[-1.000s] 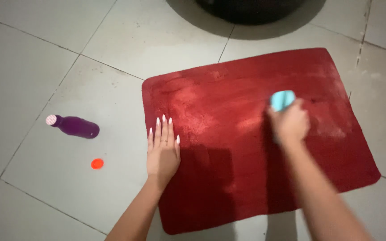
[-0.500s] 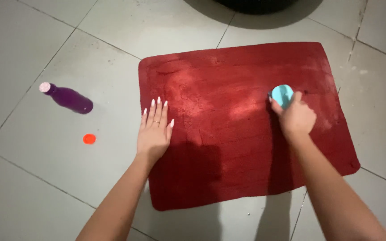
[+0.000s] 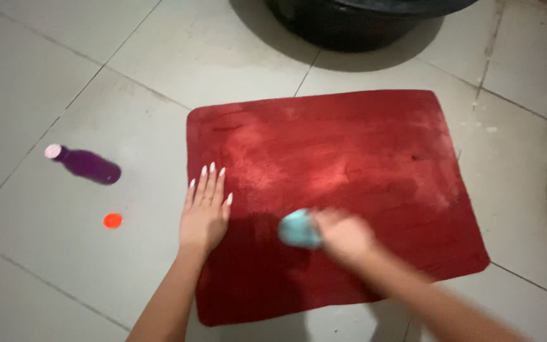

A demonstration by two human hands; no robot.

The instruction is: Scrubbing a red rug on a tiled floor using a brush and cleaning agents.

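Red pile covers the mat point(image 3: 349, 158) that lies flat on the pale tiled floor point(image 3: 45, 82). The left hand point(image 3: 204, 215) rests palm down on the mat's left edge, fingers point(image 3: 210, 183) straight and slightly spread, gripping nothing; the outermost fingers reach over onto the tile. Just beside its thumb, towards the mat's middle, the right hand point(image 3: 346, 237) is blurred, curled around a turquoise scrubber point(image 3: 300, 229) that sticks out past the knuckles and presses on the pile; how tightly those fingers close cannot be told through the blur. Well out beyond the left hand's little finger, a purple bottle point(image 3: 87, 166) lies on its side on the tile, and an orange cap point(image 3: 113, 220) sits apart from it, nearer the wrist. Far ahead of the fingertips, past the mat's far edge, stands a dark basin point(image 3: 356, 25).
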